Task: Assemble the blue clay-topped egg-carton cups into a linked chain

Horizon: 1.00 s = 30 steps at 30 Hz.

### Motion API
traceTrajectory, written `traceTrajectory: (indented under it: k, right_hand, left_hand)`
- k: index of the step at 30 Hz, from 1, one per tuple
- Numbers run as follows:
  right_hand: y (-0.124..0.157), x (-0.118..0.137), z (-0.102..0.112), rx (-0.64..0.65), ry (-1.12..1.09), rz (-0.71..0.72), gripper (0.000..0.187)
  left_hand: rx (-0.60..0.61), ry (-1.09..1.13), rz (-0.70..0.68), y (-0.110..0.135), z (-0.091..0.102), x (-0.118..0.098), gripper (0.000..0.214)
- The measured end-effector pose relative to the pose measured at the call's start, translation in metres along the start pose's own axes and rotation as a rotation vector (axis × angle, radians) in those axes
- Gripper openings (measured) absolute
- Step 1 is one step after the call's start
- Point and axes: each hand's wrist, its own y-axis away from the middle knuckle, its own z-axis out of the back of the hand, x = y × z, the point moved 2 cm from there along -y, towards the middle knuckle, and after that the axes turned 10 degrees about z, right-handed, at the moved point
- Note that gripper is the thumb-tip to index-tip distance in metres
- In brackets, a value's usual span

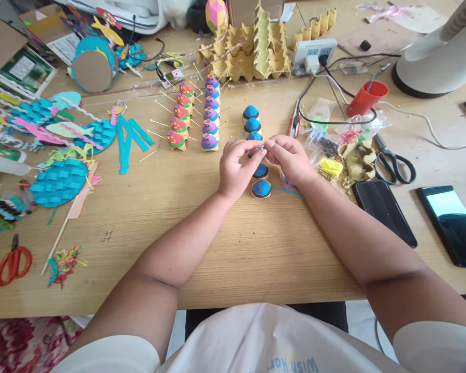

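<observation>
My left hand (236, 167) and my right hand (289, 159) meet over a row of egg-carton cups topped with blue domes. Thumbs and forefingers of both are pinched together around something too small to make out. The nearest blue-domed cup (261, 188) shows a dark rim and a small purple spot on its front. Beyond my fingers stand more of these cups (250, 112), with the middle ones partly covered by my hands. To the left are two rows of finished-looking caterpillars, one red and green (180, 113), one purple and blue (210, 113), with pins sticking out.
Scissors (395, 160), two phones (384, 211), a red cup (367, 98) and plastic bags with clay lie to the right. A utility knife (294, 120) and egg cartons (248, 54) are farther back. Blue woven paper crafts (58, 182) and red-handled scissors (13, 263) fill the left.
</observation>
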Motion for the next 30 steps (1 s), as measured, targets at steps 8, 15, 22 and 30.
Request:
traceTrajectory:
  k: [8,15,22,30]
  right_hand:
    - [-0.0001,-0.0017,0.0008,0.03,0.057,-0.005,0.062]
    - [0.0017,-0.0016,-0.0004,0.036,-0.003,-0.024,0.058]
    - [0.0015,-0.0012,-0.0016,0.031,-0.031,-0.015,0.056]
    - [0.0013,0.0008,-0.0025,0.046,0.048,-0.009,0.062]
  left_hand:
    - [-0.01,-0.05,-0.041,-0.0012,-0.0008,0.0029,0.024]
    - [-0.024,0.001,-0.005,-0.0006,-0.0011,0.0034,0.022]
    - [-0.017,0.022,-0.019,-0.0008,0.0,0.0002,0.019]
    - [-0.005,0.009,0.011,-0.001,-0.0005,0.0016,0.026]
